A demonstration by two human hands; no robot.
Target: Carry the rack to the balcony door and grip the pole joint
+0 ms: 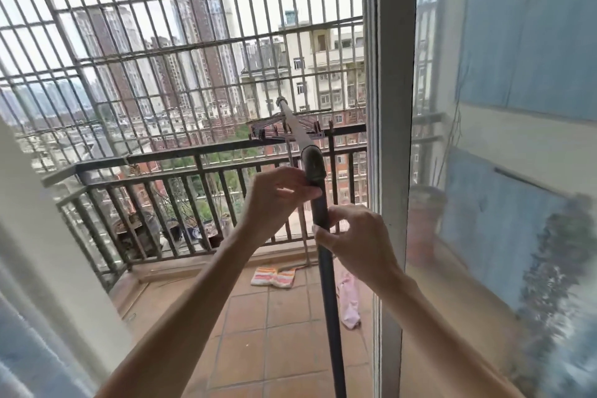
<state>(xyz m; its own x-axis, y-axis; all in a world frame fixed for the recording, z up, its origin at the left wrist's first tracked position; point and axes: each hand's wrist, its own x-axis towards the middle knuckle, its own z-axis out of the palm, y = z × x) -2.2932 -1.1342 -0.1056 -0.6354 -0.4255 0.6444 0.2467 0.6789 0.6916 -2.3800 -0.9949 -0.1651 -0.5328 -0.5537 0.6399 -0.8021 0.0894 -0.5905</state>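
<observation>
At balcony door, both hands (280,191) (353,236) clench pole (324,255); left grip prob. at collar (312,166).

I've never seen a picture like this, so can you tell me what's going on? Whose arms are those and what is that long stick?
A camera worn on a person's head took this, so you see their own arms. They face a balcony with a railing and window bars. The left hand pinches the dark joint of a long pole. The right hand grips the pole lower down. On the tiled floor lie a striped cloth and something pink.
</observation>
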